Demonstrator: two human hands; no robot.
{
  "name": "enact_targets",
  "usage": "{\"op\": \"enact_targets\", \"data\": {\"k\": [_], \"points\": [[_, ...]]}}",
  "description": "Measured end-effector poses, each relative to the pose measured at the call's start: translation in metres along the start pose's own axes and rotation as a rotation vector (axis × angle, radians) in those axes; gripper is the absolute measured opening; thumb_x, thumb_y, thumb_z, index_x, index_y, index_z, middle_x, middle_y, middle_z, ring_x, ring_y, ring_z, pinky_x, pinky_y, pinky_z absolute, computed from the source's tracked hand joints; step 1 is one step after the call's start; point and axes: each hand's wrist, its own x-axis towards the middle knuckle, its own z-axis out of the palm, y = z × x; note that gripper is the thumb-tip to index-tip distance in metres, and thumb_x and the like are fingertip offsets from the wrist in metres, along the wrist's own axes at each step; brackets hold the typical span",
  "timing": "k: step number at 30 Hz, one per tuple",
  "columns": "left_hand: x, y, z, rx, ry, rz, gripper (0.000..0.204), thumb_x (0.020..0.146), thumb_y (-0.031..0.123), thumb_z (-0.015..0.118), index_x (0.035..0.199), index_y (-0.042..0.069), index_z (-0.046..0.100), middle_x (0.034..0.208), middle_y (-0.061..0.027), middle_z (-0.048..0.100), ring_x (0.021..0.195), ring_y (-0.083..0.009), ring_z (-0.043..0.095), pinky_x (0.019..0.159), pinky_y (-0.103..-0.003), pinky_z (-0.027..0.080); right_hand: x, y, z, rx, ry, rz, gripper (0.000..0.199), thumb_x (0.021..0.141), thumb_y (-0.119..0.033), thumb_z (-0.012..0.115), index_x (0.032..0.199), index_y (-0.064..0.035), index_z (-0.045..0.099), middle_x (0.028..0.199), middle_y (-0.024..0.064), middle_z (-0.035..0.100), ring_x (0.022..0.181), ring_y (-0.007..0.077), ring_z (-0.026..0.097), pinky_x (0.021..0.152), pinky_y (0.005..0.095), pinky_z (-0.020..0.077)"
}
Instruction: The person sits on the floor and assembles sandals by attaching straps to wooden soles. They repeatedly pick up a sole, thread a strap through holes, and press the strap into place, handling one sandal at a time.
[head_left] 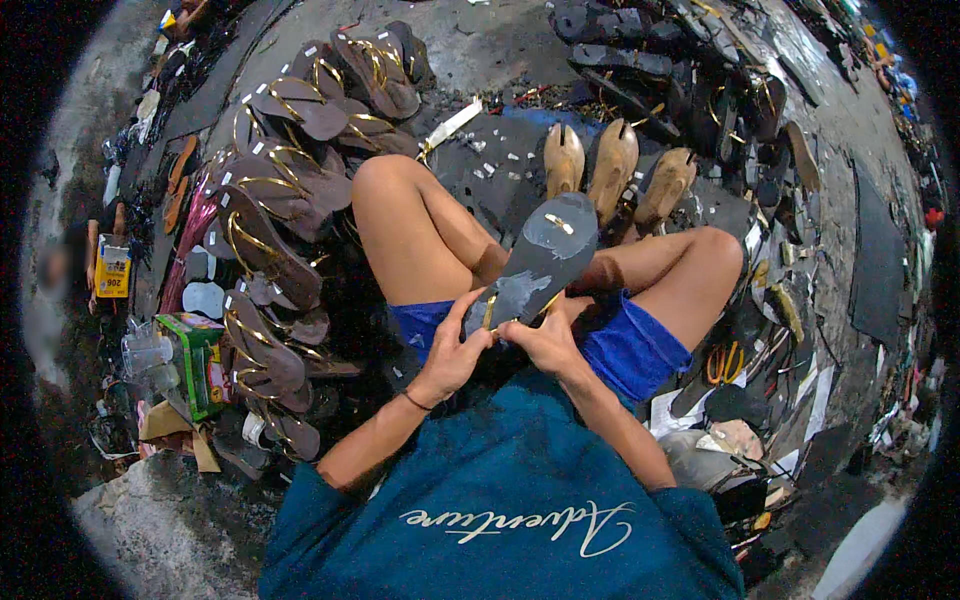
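Note:
Between my legs I hold a dark grey sandal sole tilted upward, its underside facing me. Pale, glue-like patches mark it, and a gold strip lies across the patch near its far end. More gold strap ends show at the near end. My left hand grips the near left edge, with the thumb pressed by the gold strip. On the near right edge my right hand is closed, its thumb close to the left one. The fingers behind the sole are hidden. Just beyond the sole stand three wooden shoe lasts.
Rows of brown sandals with gold straps lie at the left. Nearby are a green box and a yellow box. Dark soles are heaped at the far right. Orange-handled scissors lie among scraps beside my right knee.

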Motion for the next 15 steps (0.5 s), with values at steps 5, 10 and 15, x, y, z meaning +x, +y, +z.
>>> {"op": "enact_targets", "data": {"k": [5, 10, 15], "points": [[-0.004, 0.004, -0.002, -0.473, 0.016, -0.258, 0.052, 0.085, 0.004, 0.051, 0.137, 0.003, 0.044, 0.112, -0.0060, 0.060, 0.101, -0.0145, 0.057, 0.092, -0.030, 0.046, -0.007, -0.009, 0.006, -0.059, 0.035, -0.077, 0.092, 0.063, -0.017, 0.080, 0.133, 0.0017, 0.024, 0.114, 0.0158, 0.054, 0.107, 0.0262, 0.056, 0.094, 0.0366, 0.0453], [0.004, -0.017, 0.003, -0.497, 0.043, -0.221, 0.052, 0.085, 0.006, 0.050, 0.137, 0.003, 0.044, 0.116, -0.0072, 0.061, 0.103, -0.0166, 0.060, 0.094, -0.032, 0.048, -0.007, -0.025, -0.002, -0.243, 0.016, -0.084, 0.089, 0.066, -0.016, 0.081, 0.135, 0.0017, 0.028, 0.125, 0.0141, 0.048, 0.112, 0.0257, 0.052, 0.099, 0.0359, 0.0415], [0.011, 0.020, -0.015, -0.831, -0.387, 0.023, 0.054, 0.093, 0.026, 0.049, 0.143, 0.008, 0.037, 0.127, -0.0054, 0.056, 0.096, -0.0129, 0.060, 0.075, -0.024, 0.047, -0.043, -0.129, -0.008, 0.185, 0.052, -0.366, 0.091, 0.080, -0.025, 0.077, 0.145, 0.0035, 0.020, 0.144, 0.0209, 0.034, 0.132, 0.0345, 0.037, 0.108, 0.0412, 0.0334]]}}
